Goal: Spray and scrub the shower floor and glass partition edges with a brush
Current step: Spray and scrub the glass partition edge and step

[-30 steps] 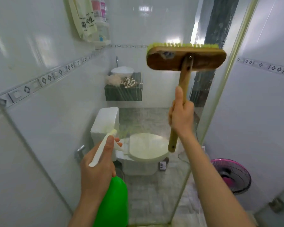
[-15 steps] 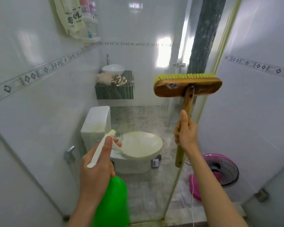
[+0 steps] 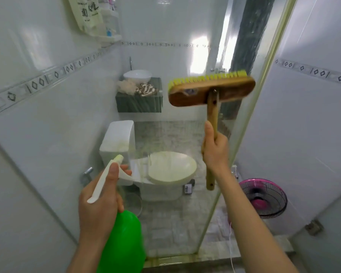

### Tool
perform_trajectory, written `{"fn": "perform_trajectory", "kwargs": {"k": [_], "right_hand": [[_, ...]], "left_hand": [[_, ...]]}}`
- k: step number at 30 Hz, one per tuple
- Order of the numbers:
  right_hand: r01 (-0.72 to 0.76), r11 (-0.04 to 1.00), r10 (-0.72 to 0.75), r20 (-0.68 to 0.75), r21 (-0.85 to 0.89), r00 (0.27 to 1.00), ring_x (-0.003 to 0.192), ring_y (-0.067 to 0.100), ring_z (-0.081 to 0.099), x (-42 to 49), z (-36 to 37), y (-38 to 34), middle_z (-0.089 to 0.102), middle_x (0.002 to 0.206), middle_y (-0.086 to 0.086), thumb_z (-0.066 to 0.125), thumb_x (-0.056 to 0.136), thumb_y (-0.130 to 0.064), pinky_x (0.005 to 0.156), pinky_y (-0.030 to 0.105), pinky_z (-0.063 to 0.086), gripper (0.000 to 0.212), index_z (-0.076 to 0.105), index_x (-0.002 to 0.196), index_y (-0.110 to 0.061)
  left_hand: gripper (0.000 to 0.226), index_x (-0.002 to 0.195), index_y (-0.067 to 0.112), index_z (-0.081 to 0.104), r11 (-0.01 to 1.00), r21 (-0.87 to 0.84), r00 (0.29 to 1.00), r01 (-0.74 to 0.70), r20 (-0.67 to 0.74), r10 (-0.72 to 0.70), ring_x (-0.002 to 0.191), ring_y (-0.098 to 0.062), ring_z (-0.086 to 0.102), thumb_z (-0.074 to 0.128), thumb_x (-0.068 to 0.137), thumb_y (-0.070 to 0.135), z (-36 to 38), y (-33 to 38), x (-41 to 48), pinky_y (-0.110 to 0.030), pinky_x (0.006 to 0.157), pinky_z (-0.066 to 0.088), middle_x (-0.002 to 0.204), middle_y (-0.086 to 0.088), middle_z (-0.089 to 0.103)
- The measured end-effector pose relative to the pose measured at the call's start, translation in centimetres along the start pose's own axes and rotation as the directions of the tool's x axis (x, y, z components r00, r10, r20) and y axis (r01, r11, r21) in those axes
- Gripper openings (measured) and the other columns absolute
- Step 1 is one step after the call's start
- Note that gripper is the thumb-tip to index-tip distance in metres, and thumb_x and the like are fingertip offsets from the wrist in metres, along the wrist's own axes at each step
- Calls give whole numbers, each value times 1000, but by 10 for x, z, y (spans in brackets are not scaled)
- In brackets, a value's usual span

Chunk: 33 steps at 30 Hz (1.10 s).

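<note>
While the right hand (image 3: 215,148) curls round the wooden handle of the brush (image 3: 212,91), its yellow-bristled head sits above that hand, against the glass partition (image 3: 185,223) near its metal edge. Lower, to that hand's left, the left hand (image 3: 100,201) grips the neck of the green spray bottle (image 3: 122,243), thumb along the white trigger head, nozzle aimed at the glass

We lose the base of the green spray bottle (image 3: 124,241) past the lower edge and its neck under the left hand (image 3: 98,205), the right hand (image 3: 215,152) covers the middle of the brush handle (image 3: 213,113), and the printed bag (image 3: 87,14) at upper left is cut by the top edge.
</note>
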State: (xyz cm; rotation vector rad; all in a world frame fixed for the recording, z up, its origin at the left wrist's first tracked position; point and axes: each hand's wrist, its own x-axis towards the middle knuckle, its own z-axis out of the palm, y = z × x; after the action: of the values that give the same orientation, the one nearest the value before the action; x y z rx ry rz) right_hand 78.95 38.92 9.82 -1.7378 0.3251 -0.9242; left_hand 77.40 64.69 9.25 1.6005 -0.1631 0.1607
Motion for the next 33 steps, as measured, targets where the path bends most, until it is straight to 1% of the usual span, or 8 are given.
{"fn": "perform_trajectory", "kwargs": {"k": [3,8,14,17,22,24,31,33], "right_hand": [[49,994,-43,67,-93,997,39,7,30,-12,13,20,32,45,-5,47,94,-49,41,21,21,51,35,53,-20],[-126,981,148,153,-145,977,39,4,38,-92,40,77,42,40,-12,44,86,-58,44,19,25,46,41,56,-23],[19,996,0,225,-82,974,41,4,38,-36,112,-24,38,46,-11,47,93,-47,42,15,29,43,41,58,-24],[74,995,-59,207,-65,977,43,4,40,-38,116,-11,40,49,-11,47,93,-47,43,15,30,39,42,61,-25],[-192,967,226,209,-170,951,44,4,44,-132,81,101,46,54,-4,41,77,-71,44,22,35,51,54,75,-22],[-277,953,298,206,-124,932,44,7,42,-147,93,103,43,55,-2,44,80,-65,44,27,35,51,57,75,-16],[33,975,36,301,-221,953,53,10,54,-88,159,40,58,61,2,41,88,-60,48,29,42,49,56,76,-16],[-2,973,67,273,-231,960,53,8,55,-100,148,65,58,62,-1,40,85,-63,47,26,41,48,57,77,-18]], "left_hand": [[48,94,21,78,1000,6,999,-5,-34,5,36,-10,43,49,87,58,-12,-1,-2,-18,36,37,56,-28,54],[41,94,27,79,1000,6,995,2,-98,-1,40,-15,43,49,90,55,-40,-5,-4,-19,37,36,86,-37,64],[31,86,43,77,999,33,991,-11,-136,16,39,-13,44,49,91,56,-61,-7,1,-17,37,36,79,-34,64],[29,81,54,76,999,28,988,-19,-151,23,39,-14,44,49,90,57,-68,-9,2,-19,37,37,83,-33,66],[31,81,52,76,999,35,982,-34,-184,40,41,-19,43,48,92,55,-85,-14,1,-20,39,35,84,-36,64],[32,83,50,77,999,41,981,-35,-188,42,41,-19,43,47,93,56,-92,-16,3,-22,40,37,78,-36,64],[33,85,46,77,998,67,970,-13,-243,29,43,-22,45,47,91,59,-110,-19,6,-23,39,39,86,-33,68],[31,83,52,76,998,56,967,-14,-253,28,44,-24,44,47,92,57,-117,-18,4,-23,39,38,87,-34,67]]}}
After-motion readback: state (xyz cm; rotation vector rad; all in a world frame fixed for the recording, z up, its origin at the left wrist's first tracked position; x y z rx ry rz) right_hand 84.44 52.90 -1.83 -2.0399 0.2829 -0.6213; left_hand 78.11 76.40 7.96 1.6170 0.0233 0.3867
